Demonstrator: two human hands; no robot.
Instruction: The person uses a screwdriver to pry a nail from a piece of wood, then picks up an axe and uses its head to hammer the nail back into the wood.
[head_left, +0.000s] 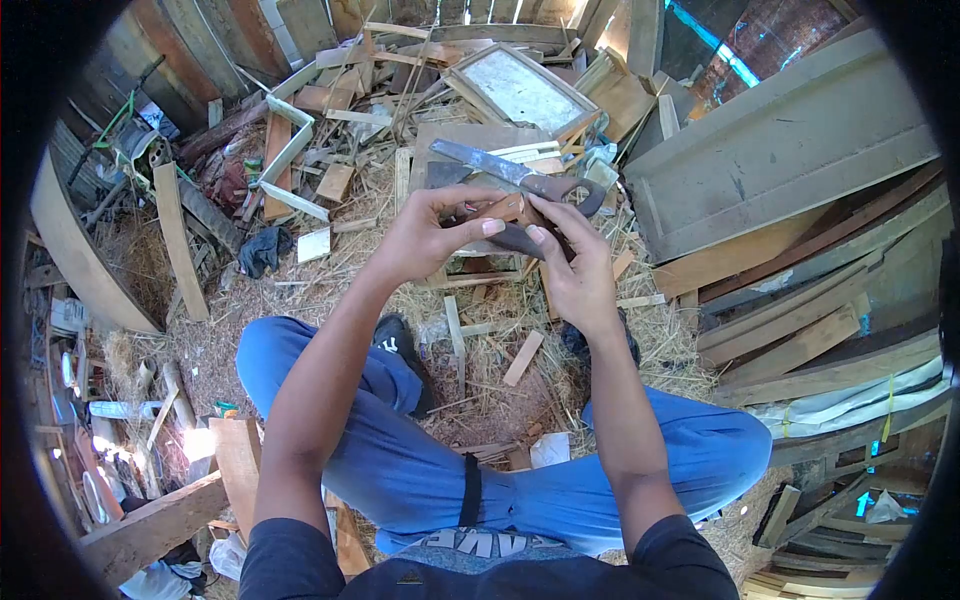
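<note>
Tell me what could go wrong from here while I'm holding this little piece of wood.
Your left hand and right hand are close to the saw, so a careless reach forward could nick a finger. The small wooden piece might leave a splinter, since your hands are bare. Wood scraps and straw litter the ground around your feet, so standing up could mean a stumble.

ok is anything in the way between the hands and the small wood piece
Nothing visible is: the left hand and right hand both touch the small wood piece. The saw lies beyond, not between.
</note>
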